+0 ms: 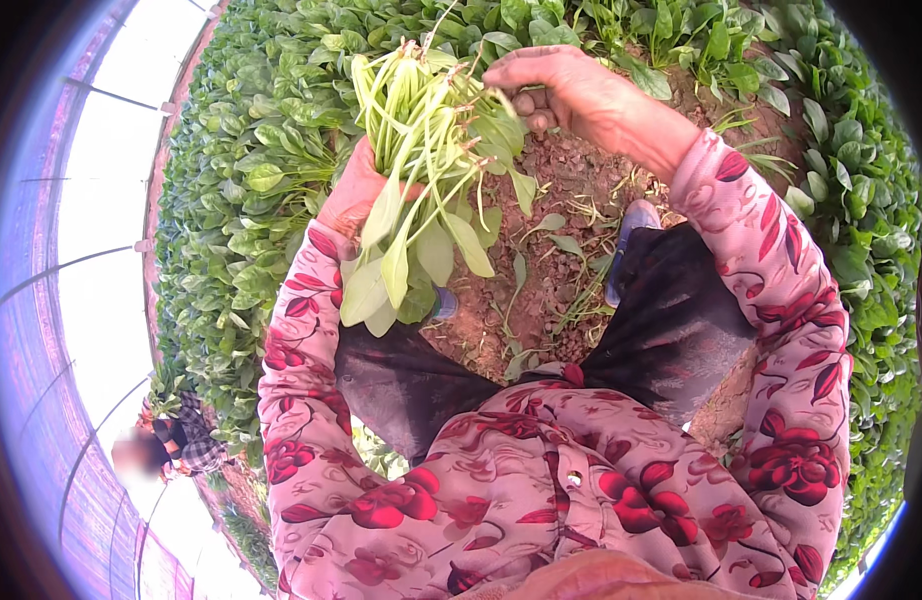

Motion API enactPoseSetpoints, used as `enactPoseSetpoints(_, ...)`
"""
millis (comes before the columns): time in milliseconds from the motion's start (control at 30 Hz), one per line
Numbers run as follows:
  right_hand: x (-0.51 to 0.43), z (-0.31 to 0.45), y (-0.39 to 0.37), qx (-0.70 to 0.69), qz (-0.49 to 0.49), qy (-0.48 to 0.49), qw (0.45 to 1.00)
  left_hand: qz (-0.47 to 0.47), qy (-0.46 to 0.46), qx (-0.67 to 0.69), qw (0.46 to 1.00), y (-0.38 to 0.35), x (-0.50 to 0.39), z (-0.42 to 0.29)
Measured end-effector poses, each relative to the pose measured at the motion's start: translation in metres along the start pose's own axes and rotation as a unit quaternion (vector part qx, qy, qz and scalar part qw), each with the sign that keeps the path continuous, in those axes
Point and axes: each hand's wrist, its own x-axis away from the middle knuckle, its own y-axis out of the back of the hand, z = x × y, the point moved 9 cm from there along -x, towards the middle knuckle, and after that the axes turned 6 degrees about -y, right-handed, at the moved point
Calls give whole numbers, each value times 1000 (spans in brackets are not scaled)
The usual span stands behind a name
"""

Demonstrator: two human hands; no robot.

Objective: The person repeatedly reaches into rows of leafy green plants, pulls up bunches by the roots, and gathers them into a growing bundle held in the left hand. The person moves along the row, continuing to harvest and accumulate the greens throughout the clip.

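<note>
A bunch of leafy greens that look like spinach [416, 127] is gripped around its pale stems by my left hand [359, 187]. Its root ends point up and away from me, while broad leaves hang down over my wrist and forearm. Just right of the roots is my right hand [581, 97], with its fingers curled and dirty. A blurred pale strand shows at its fingertips; whether they pinch it is unclear. Part of my left hand is hidden behind the stems.
Dense rows of growing greens [266, 135] stand ahead and on both sides. Loose leaves [566, 244] and cut bits lie on the brown soil [536, 330] between my shoes [633, 232]. Far left, another person [183, 435] crouches beside the greenhouse's hooped film wall [100, 210].
</note>
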Motion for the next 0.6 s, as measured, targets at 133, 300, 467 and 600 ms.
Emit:
enactPoseSetpoints(133, 14, 4, -13, 12, 107, -4, 994, -28, 61, -43, 997, 6, 4, 1)
enactPoseSetpoints(300, 35, 9, -39, 216, 95, -17, 972, -73, 54, -2, 996, 21, -2, 20)
enactPoseSetpoints(467, 19, 5, -35, 384, -13, 154, 910, -50, 6, -45, 998, 17, -12, 13)
enactPoseSetpoints(600, 17, 4, -26, 399, -58, 99, 910, -42, 1, -43, 998, 19, -11, 17)
